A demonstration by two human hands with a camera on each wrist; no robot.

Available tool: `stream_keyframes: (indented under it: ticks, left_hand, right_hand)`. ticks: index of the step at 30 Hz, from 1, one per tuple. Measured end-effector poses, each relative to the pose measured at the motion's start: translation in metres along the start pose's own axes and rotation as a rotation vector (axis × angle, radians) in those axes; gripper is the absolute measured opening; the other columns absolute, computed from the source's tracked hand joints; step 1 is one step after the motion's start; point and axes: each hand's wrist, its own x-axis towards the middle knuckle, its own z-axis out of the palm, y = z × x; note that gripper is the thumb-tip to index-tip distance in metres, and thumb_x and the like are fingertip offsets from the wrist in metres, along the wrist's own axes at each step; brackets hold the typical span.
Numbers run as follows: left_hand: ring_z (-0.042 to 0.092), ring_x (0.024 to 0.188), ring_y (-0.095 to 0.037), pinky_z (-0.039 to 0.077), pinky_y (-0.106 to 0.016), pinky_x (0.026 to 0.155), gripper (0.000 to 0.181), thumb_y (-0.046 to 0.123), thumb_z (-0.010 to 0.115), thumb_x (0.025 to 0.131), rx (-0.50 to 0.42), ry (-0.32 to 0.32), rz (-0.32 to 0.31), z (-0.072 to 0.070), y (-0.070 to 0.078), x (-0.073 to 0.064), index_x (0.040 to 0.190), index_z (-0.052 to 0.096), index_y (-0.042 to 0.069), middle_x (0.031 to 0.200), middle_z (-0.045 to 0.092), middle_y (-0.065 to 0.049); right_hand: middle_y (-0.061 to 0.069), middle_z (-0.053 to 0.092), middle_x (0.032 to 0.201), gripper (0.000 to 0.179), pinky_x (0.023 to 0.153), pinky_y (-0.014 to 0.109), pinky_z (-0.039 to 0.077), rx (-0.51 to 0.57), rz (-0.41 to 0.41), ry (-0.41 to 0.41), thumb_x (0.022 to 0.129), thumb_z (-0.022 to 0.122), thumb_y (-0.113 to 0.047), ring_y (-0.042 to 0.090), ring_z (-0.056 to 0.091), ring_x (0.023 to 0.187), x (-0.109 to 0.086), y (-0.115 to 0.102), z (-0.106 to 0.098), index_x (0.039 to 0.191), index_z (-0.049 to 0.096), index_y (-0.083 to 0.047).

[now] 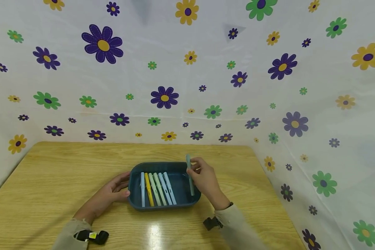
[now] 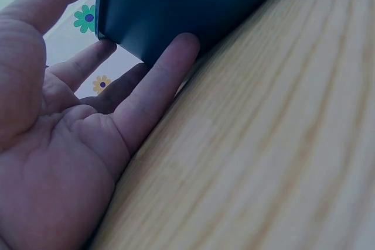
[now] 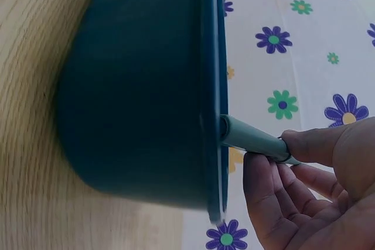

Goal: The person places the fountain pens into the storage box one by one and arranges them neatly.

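Note:
A dark teal tray [image 1: 182,185] rests on the wooden table. My left hand [image 1: 110,194] is at its left end, thumb near the front corner and other fingers farther back; in the left wrist view, fairly straight fingers touch the tray's wall [image 2: 158,4]. At the right end, my right hand [image 1: 207,178] pinches a grey-green pen [image 1: 191,185] between thumb and fingers. That pen stands steeply, its lower part inside the tray and its top above the rim. Inside lie a blue pen [image 1: 142,191], a yellow pen [image 1: 149,191], light green pens [image 1: 155,191] and pale blue pens [image 1: 170,189], side by side.
The wooden table [image 1: 65,173] extends around the tray. A white cloth [image 1: 137,76] printed with flowers hangs behind it and along the sides. Black straps with small devices sit on both wrists, over or beside the sleeves.

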Motion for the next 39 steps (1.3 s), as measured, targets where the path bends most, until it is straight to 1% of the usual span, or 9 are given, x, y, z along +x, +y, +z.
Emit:
stream_keyframes:
  ticks: [5,9,15,19,25,29,34,37,39]
  left_hand:
    - [0.033,0.149,-0.037,0.052,-0.029,0.1,0.076,0.012,0.067,0.101,0.014,0.017,-0.02,0.001,0.002,0.001,0.164,0.025,0.016,0.167,0.027,-0.016]
    - [0.03,0.15,-0.042,0.052,-0.028,0.1,0.077,0.011,0.066,0.101,0.007,0.012,-0.006,0.002,0.002,0.0,0.165,0.024,0.014,0.167,0.026,-0.019]
    - [0.027,0.151,-0.046,0.051,-0.026,0.1,0.077,0.011,0.067,0.1,-0.005,0.005,0.009,0.003,0.002,0.001,0.164,0.024,0.012,0.166,0.025,-0.021]
    - [0.028,0.15,-0.045,0.05,-0.025,0.101,0.076,0.012,0.066,0.1,-0.003,0.006,0.007,0.005,0.002,0.002,0.164,0.025,0.013,0.166,0.026,-0.02]
    - [0.033,0.149,-0.039,0.05,-0.028,0.102,0.073,0.011,0.066,0.101,-0.006,0.007,0.001,0.006,0.0,0.002,0.164,0.028,0.018,0.166,0.029,-0.014]
    - [0.033,0.149,-0.039,0.05,-0.028,0.102,0.073,0.011,0.067,0.1,-0.009,0.01,-0.001,0.006,-0.001,0.003,0.163,0.029,0.019,0.166,0.03,-0.012]
    - [0.03,0.15,-0.043,0.051,-0.028,0.101,0.076,0.012,0.067,0.1,-0.012,0.007,-0.003,0.005,-0.001,0.002,0.164,0.026,0.016,0.167,0.027,-0.017]
    - [0.028,0.15,-0.043,0.051,-0.027,0.1,0.077,0.012,0.067,0.1,-0.012,0.011,-0.013,0.005,0.0,0.001,0.164,0.025,0.015,0.167,0.025,-0.017]
    - [0.028,0.15,-0.042,0.051,-0.028,0.1,0.077,0.012,0.067,0.1,-0.017,0.016,-0.025,0.005,0.0,0.0,0.164,0.025,0.016,0.167,0.025,-0.016]
  right_hand:
    - [0.002,0.068,0.096,0.03,0.065,0.033,0.056,-0.1,-0.062,-0.021,0.1,0.071,-0.015,0.015,0.063,0.08,0.003,0.003,0.013,0.129,0.064,-0.012]
    - [0.0,0.069,0.094,0.03,0.066,0.032,0.055,-0.191,-0.098,-0.047,0.099,0.071,-0.014,0.014,0.064,0.081,0.003,0.003,0.024,0.127,0.065,-0.009]
    - [0.003,0.071,0.093,0.03,0.064,0.033,0.052,-0.324,-0.09,-0.114,0.096,0.075,-0.013,0.015,0.063,0.076,0.004,0.001,0.039,0.124,0.066,-0.006]
    - [0.006,0.071,0.093,0.031,0.065,0.036,0.053,-0.379,-0.044,-0.16,0.095,0.076,-0.014,0.016,0.063,0.074,0.005,0.002,0.045,0.122,0.066,-0.004]
    - [0.006,0.068,0.095,0.028,0.067,0.037,0.053,-0.401,0.03,-0.204,0.096,0.075,-0.014,0.016,0.061,0.074,0.006,0.009,0.053,0.12,0.065,-0.004]
    - [0.005,0.067,0.092,0.026,0.066,0.036,0.052,-0.394,0.044,-0.214,0.095,0.075,-0.014,0.016,0.06,0.073,0.008,0.011,0.055,0.117,0.065,-0.004]
    - [0.005,0.068,0.092,0.029,0.067,0.037,0.053,-0.373,0.057,-0.23,0.094,0.077,-0.014,0.017,0.062,0.075,0.008,0.009,0.057,0.118,0.065,-0.003]
    - [0.007,0.069,0.093,0.033,0.068,0.037,0.054,-0.372,0.049,-0.238,0.093,0.078,-0.015,0.016,0.063,0.076,0.007,0.008,0.056,0.12,0.065,-0.001]
    - [0.008,0.069,0.095,0.034,0.066,0.036,0.055,-0.344,0.039,-0.244,0.094,0.077,-0.014,0.016,0.063,0.073,0.004,0.006,0.053,0.122,0.064,-0.001]
